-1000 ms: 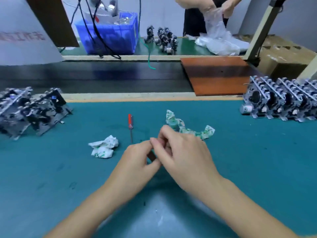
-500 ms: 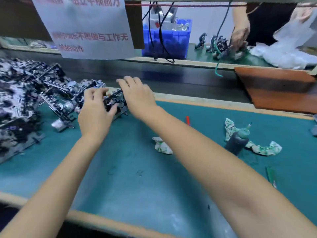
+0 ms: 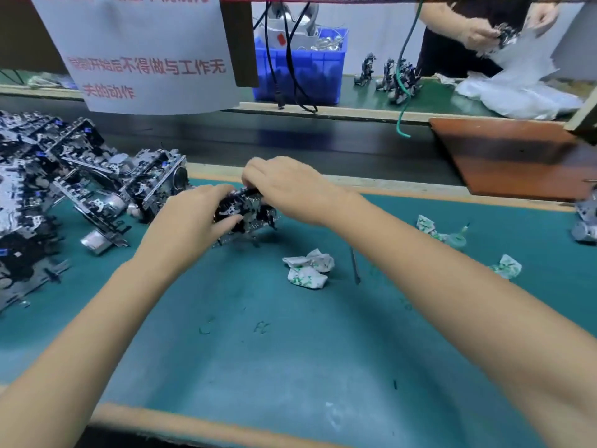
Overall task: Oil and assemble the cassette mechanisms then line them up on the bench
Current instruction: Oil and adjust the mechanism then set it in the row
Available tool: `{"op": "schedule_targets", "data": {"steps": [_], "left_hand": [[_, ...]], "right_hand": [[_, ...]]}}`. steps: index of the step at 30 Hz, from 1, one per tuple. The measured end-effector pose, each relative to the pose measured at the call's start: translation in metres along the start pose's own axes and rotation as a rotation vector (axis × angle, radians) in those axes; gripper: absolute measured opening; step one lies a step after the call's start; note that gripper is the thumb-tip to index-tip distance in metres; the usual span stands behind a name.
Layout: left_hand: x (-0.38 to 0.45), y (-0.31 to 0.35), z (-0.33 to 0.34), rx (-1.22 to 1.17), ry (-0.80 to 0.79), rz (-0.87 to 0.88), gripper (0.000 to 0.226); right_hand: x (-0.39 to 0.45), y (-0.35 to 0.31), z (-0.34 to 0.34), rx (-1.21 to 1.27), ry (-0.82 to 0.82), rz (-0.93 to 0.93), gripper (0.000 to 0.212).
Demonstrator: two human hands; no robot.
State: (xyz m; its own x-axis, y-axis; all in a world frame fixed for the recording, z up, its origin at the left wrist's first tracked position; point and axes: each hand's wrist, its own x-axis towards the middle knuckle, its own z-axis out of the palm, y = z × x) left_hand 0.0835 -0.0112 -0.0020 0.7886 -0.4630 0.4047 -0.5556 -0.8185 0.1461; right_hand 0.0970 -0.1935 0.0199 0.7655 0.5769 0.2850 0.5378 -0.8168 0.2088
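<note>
Both hands hold one mechanism just above the green mat. The left hand grips its near-left end, and the right hand curls over its far top edge. Just right of the hands lie a crumpled tissue and a thin tool. It seems the part is in the air, but blur hides its underside. Left of the hands, the pile sits close, so a protruding bracket can snag there, and an oily grip can slip.
</note>
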Motion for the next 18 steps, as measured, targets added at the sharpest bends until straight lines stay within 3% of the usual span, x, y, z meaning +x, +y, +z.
{"op": "schedule_targets", "data": {"steps": [4,7,9,12,15,18], "left_hand": [[-0.012,0.035,-0.010,-0.096,0.101,0.256,0.043],[-0.020,0.071,0.001,-0.136,0.210,0.440,0.041],[-0.028,0.095,0.020,-0.060,0.319,0.578,0.036],[-0.043,0.126,0.048,-0.064,0.396,0.718,0.029],[-0.054,0.135,0.067,-0.171,0.293,0.722,0.041],[-0.059,0.135,0.072,-0.377,-0.026,0.579,0.085]], "right_hand": [[-0.072,0.001,-0.029,0.110,0.088,0.080,0.020],[-0.139,-0.005,-0.045,0.174,0.195,0.184,0.029],[-0.181,-0.012,-0.043,0.092,0.192,0.224,0.036],[-0.235,-0.024,-0.028,-0.053,0.238,0.210,0.019],[-0.268,-0.037,-0.013,-0.049,0.348,0.185,0.023],[-0.282,-0.043,-0.003,-0.016,0.318,0.134,0.022]]}}
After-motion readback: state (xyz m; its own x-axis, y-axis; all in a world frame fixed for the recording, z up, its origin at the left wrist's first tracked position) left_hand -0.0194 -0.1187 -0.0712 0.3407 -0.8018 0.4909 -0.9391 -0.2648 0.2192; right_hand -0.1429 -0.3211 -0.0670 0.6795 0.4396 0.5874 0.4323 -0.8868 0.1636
